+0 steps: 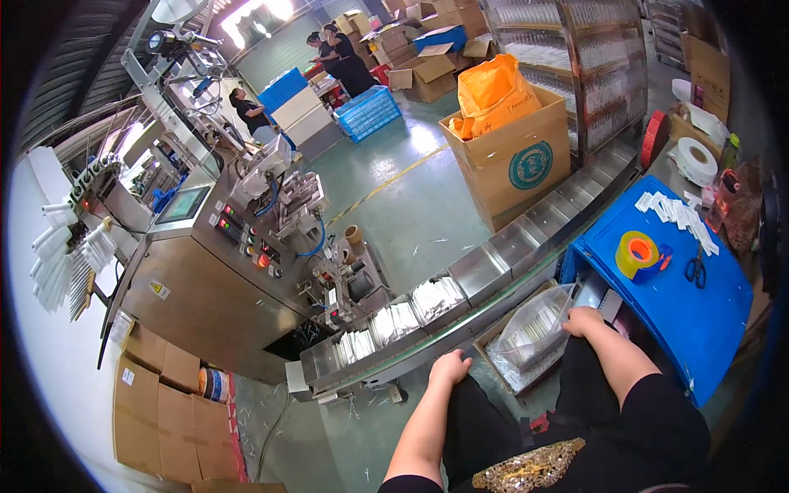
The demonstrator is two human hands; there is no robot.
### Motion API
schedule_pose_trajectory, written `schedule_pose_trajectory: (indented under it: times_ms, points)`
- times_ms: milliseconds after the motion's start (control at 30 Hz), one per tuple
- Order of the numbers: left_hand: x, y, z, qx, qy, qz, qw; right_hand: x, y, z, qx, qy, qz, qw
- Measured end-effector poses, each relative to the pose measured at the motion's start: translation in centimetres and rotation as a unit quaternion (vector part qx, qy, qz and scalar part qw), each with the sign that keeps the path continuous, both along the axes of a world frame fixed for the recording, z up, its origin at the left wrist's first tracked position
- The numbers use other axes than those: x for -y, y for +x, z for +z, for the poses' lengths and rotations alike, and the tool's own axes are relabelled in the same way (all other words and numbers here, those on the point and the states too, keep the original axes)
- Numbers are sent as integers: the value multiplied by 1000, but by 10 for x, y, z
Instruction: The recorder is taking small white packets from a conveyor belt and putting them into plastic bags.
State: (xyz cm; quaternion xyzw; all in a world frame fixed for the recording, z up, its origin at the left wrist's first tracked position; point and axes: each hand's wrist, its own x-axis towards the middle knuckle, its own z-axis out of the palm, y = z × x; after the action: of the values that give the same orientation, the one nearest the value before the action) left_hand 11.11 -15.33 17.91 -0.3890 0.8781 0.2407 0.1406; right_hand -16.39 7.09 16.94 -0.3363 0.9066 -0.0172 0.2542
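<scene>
My right hand (582, 321) is closed on the near right rim of a clear plastic bin (515, 340), which is tilted and holds several slim white packets (541, 319). Beneath the bin is a shallow box (523, 381) with a pale lining. My left hand (450, 367) rests by my knee, just short of the conveyor's near edge, its fingers curled and nothing seen in them. Across from it, the metal conveyor (481, 274) carries stacks of white packets (394, 323) in its left compartments; the compartments farther right show bare metal.
At right, a blue table (674, 320) bears yellow tape (637, 253), scissors (695, 271) and loose white packets (676, 215). A steel machine (214, 279) stands left. Beyond the conveyor are a carton (514, 168) with an orange bag (496, 90) and a tall rack (604, 74). Other people work far back.
</scene>
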Motion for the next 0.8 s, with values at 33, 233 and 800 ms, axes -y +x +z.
schedule_pose_trajectory:
  times_ms: [33,233,800]
  points:
    - [0,0,0,1,0,1,1000,0,0,1,0,0,0,1000]
    - [-1,0,3,9,3,4,1000,1,3,8,5,13,3,1000]
    - [-6,-2,18,25,10,8,1000,0,4,11,5,7,-6,1000]
